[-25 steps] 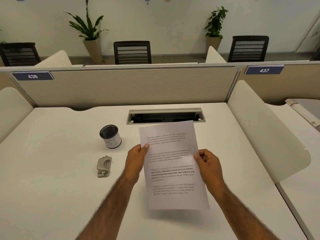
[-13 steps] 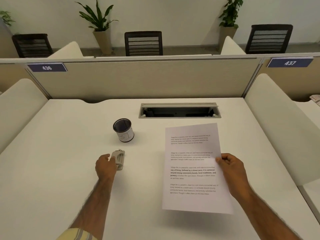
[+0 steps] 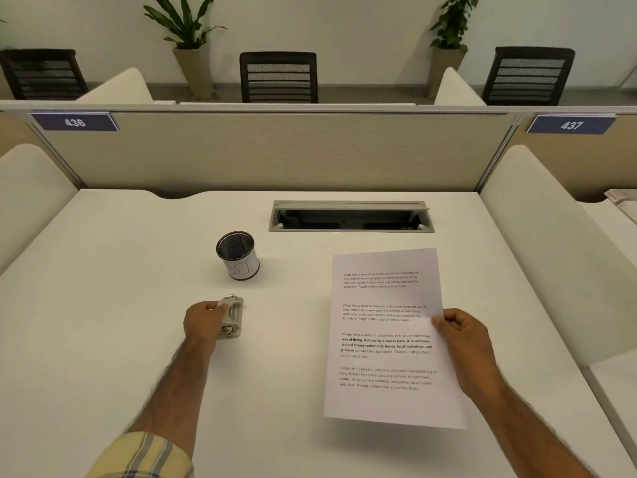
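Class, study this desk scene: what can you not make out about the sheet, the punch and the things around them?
All in the head view.
The hole punch: its left side is covered by the left hand.
The right hand: how its fingers lie under the sheet is hidden by it.
The mesh cup: inside too dark to tell contents.
The papers at far right: cut off by the frame edge.

Single head view: above desk [image 3: 103, 288], angled forward-down toward partition [image 3: 275, 150]; left hand [image 3: 203, 320], right hand [image 3: 463, 346] near, low in frame.
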{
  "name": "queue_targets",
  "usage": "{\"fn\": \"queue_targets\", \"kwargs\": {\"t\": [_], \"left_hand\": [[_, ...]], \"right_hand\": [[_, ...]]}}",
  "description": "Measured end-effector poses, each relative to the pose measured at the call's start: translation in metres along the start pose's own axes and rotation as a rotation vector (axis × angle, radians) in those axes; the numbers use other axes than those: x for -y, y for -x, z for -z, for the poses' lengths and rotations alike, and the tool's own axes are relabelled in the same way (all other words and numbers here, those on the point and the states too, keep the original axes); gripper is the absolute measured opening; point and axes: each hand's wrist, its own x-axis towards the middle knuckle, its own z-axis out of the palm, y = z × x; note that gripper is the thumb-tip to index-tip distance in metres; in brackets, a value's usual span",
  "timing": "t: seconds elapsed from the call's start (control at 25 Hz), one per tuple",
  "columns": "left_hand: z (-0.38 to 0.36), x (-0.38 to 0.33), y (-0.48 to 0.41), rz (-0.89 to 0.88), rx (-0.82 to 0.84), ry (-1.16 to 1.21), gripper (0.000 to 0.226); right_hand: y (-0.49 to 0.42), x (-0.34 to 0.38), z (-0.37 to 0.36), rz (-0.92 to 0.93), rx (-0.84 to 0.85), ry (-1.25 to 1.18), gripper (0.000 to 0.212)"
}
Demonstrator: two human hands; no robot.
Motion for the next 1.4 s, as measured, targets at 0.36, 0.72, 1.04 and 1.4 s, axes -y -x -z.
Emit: {"fn": "queue_targets", "kwargs": {"t": [0.36,0.72,1.04,1.4], "left_hand": [[-0.047,-0.022,0.047,0.001,0.177,0.149,0.014],[-0.095,-0.027,0.095,0.051,0.248,0.083,0.011],[-0.088,-0.019,0.095,-0.033,0.204,-0.042,0.016],[-0.086,-0.007,0.095,-0.099,0.253,-0.092,0.016]], "right_hand": [[-0.003,-0.007,0.019,-0.002,-0.035,-0.02,0.01],[-0.005,-0.018,0.026,-0.007,-0.049,-0.004,0.008],[-0.012,-0.036,0.016,-0.072,-0.033,-0.026,0.009],[-0.019,-0.056,-0.024,-0.142,-0.004,0.016,0.01]]}}
